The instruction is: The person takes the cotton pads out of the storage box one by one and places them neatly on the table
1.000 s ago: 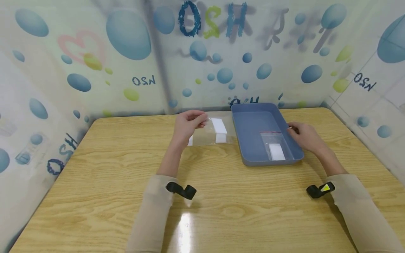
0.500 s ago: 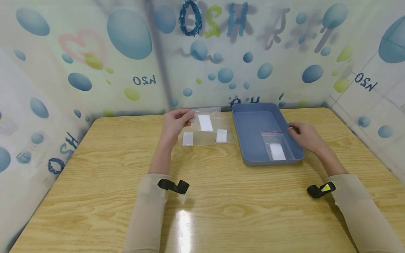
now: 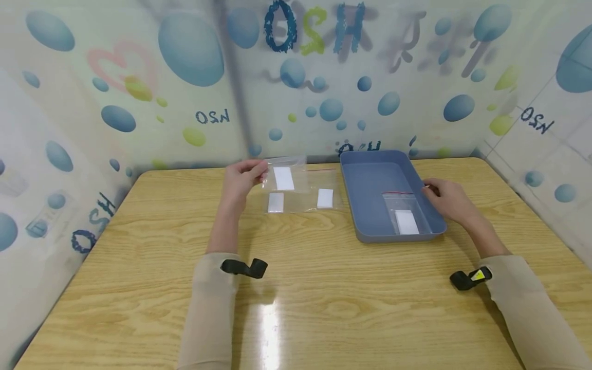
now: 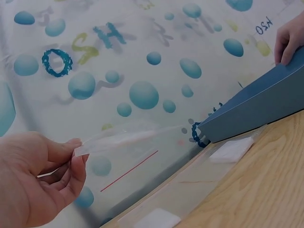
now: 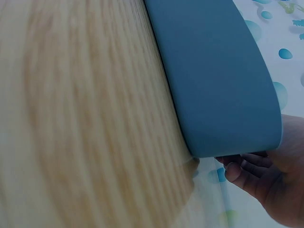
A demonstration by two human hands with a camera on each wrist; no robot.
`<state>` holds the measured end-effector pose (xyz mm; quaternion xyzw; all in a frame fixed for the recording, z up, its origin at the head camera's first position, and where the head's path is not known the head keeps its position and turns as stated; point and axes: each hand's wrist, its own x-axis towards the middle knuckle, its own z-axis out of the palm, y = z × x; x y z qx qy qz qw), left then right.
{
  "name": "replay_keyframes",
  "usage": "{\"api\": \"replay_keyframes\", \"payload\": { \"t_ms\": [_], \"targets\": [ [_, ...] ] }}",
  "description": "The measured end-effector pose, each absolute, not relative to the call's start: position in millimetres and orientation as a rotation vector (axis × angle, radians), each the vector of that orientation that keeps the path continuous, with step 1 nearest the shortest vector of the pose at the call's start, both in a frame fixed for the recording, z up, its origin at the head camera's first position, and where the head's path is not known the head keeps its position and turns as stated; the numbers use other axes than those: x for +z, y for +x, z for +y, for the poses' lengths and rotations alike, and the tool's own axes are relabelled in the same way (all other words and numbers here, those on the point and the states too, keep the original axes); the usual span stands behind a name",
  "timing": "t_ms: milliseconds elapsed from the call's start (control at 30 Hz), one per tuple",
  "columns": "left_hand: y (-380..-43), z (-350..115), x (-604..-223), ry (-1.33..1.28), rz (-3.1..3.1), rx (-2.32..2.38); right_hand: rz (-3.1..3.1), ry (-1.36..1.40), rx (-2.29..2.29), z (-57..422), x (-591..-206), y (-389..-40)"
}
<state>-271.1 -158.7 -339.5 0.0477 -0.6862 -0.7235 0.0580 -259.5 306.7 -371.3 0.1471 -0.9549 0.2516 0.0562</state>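
Note:
My left hand (image 3: 241, 180) pinches the edge of a clear plastic zip bag (image 3: 300, 172) with a white rectangular piece (image 3: 283, 178) inside. In the left wrist view the bag (image 4: 118, 141) hangs tilted in the air between thumb and fingers. Below it, flat on the table, lie two more clear bags, one with a white piece (image 3: 276, 203) at left, the other with a white piece (image 3: 326, 198) near the tray. My right hand (image 3: 446, 198) holds the right rim of a blue-grey tray (image 3: 376, 172). Inside the tray's front right corner rests another zip bag (image 3: 401, 199) with a white piece.
The wood-grain table (image 3: 305, 277) reaches back to a wall covering (image 3: 324, 77) printed with blue bubbles and letters. A black camera mount (image 3: 245, 267) sits on each sleeve. The tray stands close to the table's back edge.
My left hand has moved left, drawing the held bag away from the tray and uncovering the white pieces on the table. The right hand and tray have stayed put.

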Motion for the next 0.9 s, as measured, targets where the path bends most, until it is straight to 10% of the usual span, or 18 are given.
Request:
{"api": "replay_keyframes", "payload": {
  "t_ms": [900],
  "targets": [
    [-263.2, -208.2, -344.0, 0.238, -2.087, -2.162, -2.900, 0.455, 0.773, 306.9, -370.7, -258.8]
  ]
}}
